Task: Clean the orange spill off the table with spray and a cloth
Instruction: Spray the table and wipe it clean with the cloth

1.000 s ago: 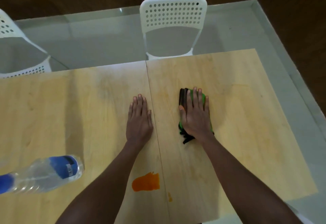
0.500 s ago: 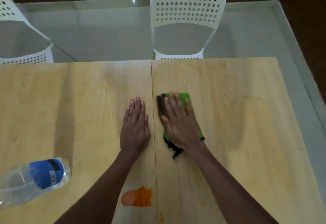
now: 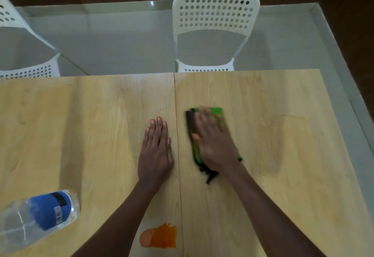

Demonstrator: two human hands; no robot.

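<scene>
Wiping with the soft green-and-black cloth (image 3: pixel 217 115) under a flat right hand (image 3: pixel 214 143)
Limp cloth, best pressed from above; left hand (image 3: pixel 155 147) lies flat on the desk (image 3: pixel 81 125), gripping nothing

Two bare forearms, no sleeves, left hand (image 3: pixel 155 151), right hand (image 3: pixel 215 145)

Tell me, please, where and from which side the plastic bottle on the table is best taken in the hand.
Probably around the bottle's middle, at the blue label, coming from above with the left hand. It lies on its side at the table's left edge, so its round body faces up and fingers can wrap it. Its cap end is out of view.
</scene>
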